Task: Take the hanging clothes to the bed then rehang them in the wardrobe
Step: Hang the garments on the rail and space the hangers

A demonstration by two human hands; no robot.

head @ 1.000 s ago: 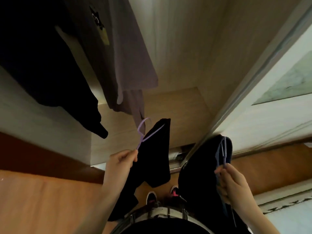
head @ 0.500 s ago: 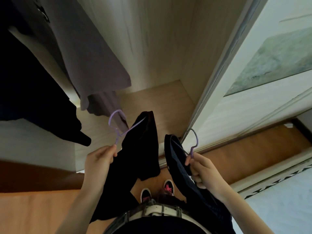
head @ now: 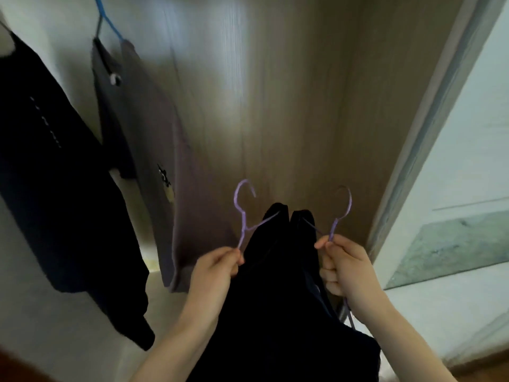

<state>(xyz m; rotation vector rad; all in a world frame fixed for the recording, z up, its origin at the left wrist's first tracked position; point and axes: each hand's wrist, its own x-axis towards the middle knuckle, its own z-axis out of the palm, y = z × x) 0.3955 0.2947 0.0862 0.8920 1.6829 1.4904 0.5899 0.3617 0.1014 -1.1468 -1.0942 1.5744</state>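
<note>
I stand facing the open wardrobe. My left hand (head: pixel 217 267) pinches the neck of a purple hanger (head: pixel 242 213) that carries a black garment (head: pixel 264 285). My right hand (head: pixel 344 267) grips a second purple hanger (head: pixel 340 213) with another dark garment (head: pixel 305 244) draped from it. Both hooks point up, side by side, in front of the wardrobe's wooden back panel (head: pixel 275 106). The two garments hang down between my forearms and hide my lower body.
Inside the wardrobe on the left hang a grey-purple shirt (head: pixel 154 150) on a blue hanger (head: pixel 106 22) and a black top (head: pixel 55 175). The sliding door's frame (head: pixel 429 128) and a pale door panel (head: pixel 468 188) bound the right side.
My view tilted up from the floor to the wardrobe interior. Both hands rose and drew together, bringing the two hangers level; the blue hanger came into view.
</note>
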